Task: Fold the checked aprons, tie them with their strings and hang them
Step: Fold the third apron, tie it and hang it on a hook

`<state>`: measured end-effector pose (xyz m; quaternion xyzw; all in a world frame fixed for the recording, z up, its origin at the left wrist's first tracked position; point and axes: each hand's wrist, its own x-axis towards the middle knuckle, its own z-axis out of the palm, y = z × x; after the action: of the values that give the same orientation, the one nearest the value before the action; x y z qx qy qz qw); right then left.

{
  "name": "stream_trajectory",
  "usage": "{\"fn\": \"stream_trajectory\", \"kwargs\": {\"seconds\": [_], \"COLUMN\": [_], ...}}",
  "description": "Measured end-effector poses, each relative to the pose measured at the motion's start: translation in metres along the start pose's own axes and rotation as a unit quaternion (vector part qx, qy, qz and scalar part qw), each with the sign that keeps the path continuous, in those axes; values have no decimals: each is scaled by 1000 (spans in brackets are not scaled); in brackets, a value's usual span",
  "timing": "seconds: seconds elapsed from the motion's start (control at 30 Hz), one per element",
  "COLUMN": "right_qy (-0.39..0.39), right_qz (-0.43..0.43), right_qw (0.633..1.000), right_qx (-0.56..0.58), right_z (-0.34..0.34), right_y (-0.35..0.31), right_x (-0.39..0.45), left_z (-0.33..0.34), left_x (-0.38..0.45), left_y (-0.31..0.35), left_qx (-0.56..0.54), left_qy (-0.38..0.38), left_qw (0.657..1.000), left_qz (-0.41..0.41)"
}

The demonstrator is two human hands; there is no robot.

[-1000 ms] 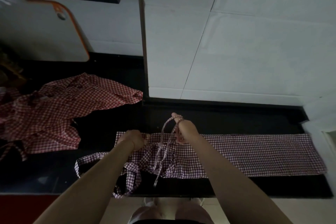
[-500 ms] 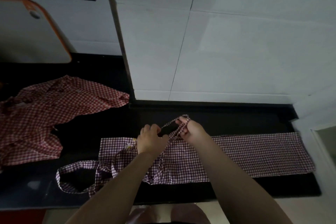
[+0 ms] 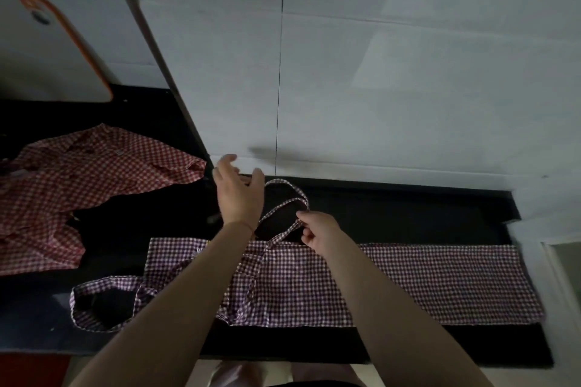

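head view: a folded purple apron (image 3: 393, 286) lies flat along the black counter (image 3: 408, 214). the right hand (image 3: 317, 228) pinches its string (image 3: 284, 207), which loops up behind the hands. the left hand (image 3: 239, 195) hovers above the counter with fingers spread, holding nothing. a crumpled red apron (image 3: 78, 185) lies well apart at the left, below a white board (image 3: 41, 50).
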<state>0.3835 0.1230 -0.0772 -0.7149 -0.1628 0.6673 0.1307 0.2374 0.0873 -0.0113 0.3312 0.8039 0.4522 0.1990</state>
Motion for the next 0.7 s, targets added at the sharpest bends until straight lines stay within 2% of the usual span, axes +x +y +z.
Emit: {"fn": "stream_trajectory", "kwargs": {"seconds": [0.03,0.1,0.17,0.2,0.23,0.37,0.47,0.57,0.7], "right_qy": [2,11,-4,-18,-31,-22,22,122,256], "right_qz": [7,24,26,18,10,-1,-24,-45,-96], "right_qw": [1000,1000,999,999,998,987,976,962,918], "right_qx": [-2,7,22,36,57,158,215,239,287], "right_z": [0,0,-2,-3,-4,-18,-43,-86,-147], "right_y": [-3,-4,-4,-4,-4,-14,-29,-48,-65], "right_x": [2,6,8,9,8,10,14,15,18], "left_z": [3,14,24,28,30,32,34,39,45], "left_x": [-5,-24,-45,-53,-58,-51,-44,-43,-40], "left_y": [6,-2,-24,-36,-45,-61,-63,-68,-69], "left_qx": [15,146,325,374,392,370,370,379,374], "left_qy": [-20,-151,-316,-360,-382,-418,-436,-441,-427], "left_qw": [999,976,890,854,837,829,819,813,823], "left_qz": [36,51,36,29,20,-25,-42,-37,-22]}}
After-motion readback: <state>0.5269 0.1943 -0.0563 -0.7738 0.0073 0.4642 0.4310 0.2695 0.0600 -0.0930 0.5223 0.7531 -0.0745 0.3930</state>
